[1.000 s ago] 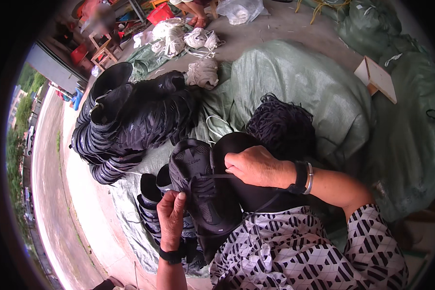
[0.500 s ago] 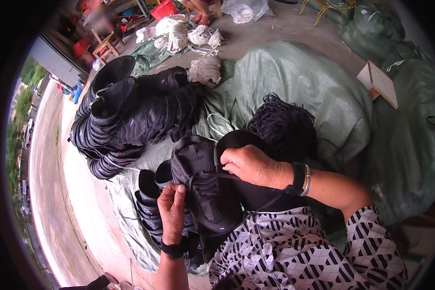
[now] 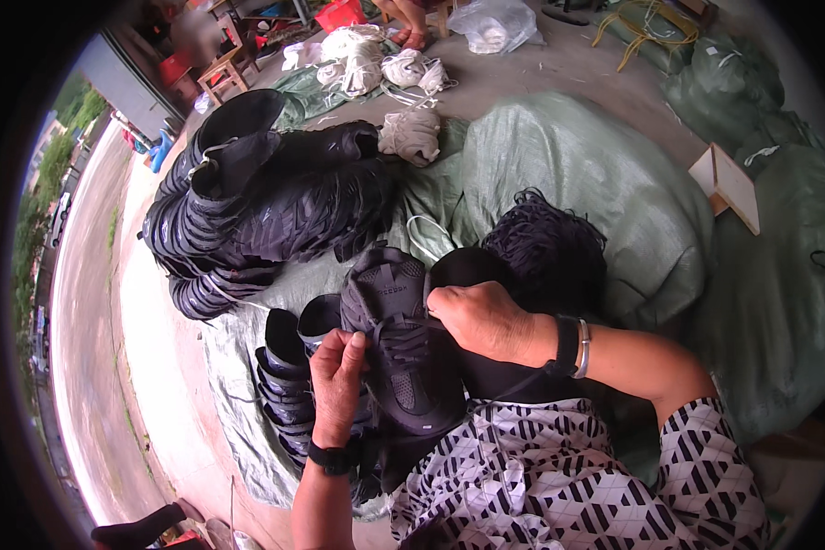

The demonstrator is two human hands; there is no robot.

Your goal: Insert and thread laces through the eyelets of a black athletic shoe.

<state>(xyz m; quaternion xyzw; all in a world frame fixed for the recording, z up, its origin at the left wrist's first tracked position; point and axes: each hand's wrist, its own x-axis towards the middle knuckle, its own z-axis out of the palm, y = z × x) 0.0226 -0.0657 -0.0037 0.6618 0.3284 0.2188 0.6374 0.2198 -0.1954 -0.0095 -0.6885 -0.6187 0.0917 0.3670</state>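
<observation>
A black shoe upper (image 3: 415, 371) lies in front of me with its toe toward my body. Dark shoelace (image 3: 401, 341) runs in rows across its middle. On the upper's left edge my left hand (image 3: 339, 376) is closed, thumb and finger pinching what looks like the shoelace. My right hand (image 3: 486, 321) is closed at the right edge, its fingertips pinching a lace; most of that lace is hidden by the fingers. Right behind my right hand sits a bundle of dark laces (image 3: 545, 240).
Stacked black shoe uppers (image 3: 307, 206) rise at the far left, and a smaller stack (image 3: 282, 390) stands beside my left wrist. Large green woven sacks (image 3: 582, 174) fill the right. White lace bundles (image 3: 411, 136), a wooden piece (image 3: 726, 183) and a seated person's legs (image 3: 411, 23) are farther back.
My right hand has come closer to the shoe's edge, and the lace stretched between them is shorter. My left hand has shifted slightly up and right. The whole view has moved slightly.
</observation>
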